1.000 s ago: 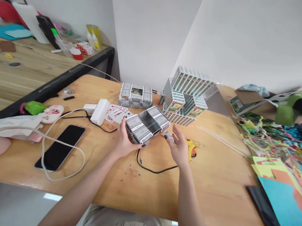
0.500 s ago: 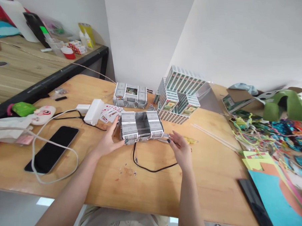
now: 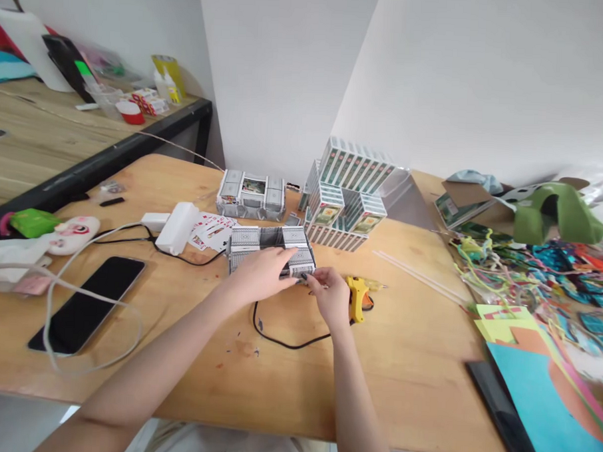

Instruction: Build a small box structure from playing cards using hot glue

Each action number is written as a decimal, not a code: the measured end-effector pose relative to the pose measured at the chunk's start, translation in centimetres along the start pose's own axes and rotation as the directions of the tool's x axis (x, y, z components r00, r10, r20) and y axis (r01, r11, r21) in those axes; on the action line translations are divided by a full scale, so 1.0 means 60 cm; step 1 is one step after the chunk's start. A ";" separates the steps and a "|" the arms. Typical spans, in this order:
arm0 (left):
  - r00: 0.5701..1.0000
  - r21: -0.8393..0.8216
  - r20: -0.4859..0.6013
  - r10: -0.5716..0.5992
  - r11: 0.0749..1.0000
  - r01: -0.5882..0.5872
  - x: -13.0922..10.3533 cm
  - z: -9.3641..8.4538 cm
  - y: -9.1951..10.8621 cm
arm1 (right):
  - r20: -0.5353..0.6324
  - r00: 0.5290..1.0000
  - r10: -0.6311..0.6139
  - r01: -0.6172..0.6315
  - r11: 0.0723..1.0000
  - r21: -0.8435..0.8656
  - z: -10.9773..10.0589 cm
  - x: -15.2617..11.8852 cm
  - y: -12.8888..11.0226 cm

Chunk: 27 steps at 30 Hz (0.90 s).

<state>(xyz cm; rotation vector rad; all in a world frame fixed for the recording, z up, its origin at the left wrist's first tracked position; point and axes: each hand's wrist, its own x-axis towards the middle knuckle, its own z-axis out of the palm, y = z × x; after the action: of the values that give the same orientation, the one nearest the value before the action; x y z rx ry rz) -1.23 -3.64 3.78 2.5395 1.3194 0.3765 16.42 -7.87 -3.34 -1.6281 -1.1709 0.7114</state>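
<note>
A box-like piece built from grey-patterned playing cards, with a gap in its middle, lies on the table in front of me. My left hand reaches across its front, fingers stretched to the right and thumb apart, covering part of it. At the front right corner my right hand has its fingers closed together; what they pinch is hidden. Just right of that hand a yellow glue gun rests on the table. Behind stands a similar card piece, with loose playing cards fanned out at the left.
Stacked card boxes stand behind on the right. A black cable loops in front. At left lie a phone, a white adapter and a white cable. Clear sticks, coloured paper and craft scraps spread out rightward.
My left hand has gone from the card piece's left side to across its front. My right hand has moved left to its corner, uncovering the glue gun. The view has shifted slightly.
</note>
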 end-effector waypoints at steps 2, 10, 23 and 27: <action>1.000 -0.029 0.013 0.020 0.999 -0.020 0.011 0.000 -0.005 | 0.041 0.999 -0.006 0.004 0.999 0.051 -0.002 0.007 0.003; 0.987 -0.156 -0.141 0.074 0.983 -0.096 0.011 0.026 -0.031 | 0.026 0.967 -0.254 0.253 0.967 0.040 -0.013 0.035 -0.004; 0.939 0.190 -0.191 0.285 0.950 -0.249 0.006 0.059 -0.028 | 0.013 0.910 -0.414 0.414 0.907 -0.075 -0.012 0.031 0.011; 0.951 0.060 -0.200 0.235 0.972 -0.227 0.006 0.058 -0.027 | -0.034 0.919 -0.394 0.390 0.918 -0.075 -0.008 0.028 0.014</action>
<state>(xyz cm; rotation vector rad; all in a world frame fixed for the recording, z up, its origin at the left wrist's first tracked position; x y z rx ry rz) -1.08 -2.84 0.02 2.7563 1.1018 0.6844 17.76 -6.57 -3.83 -1.3931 -1.4433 0.3748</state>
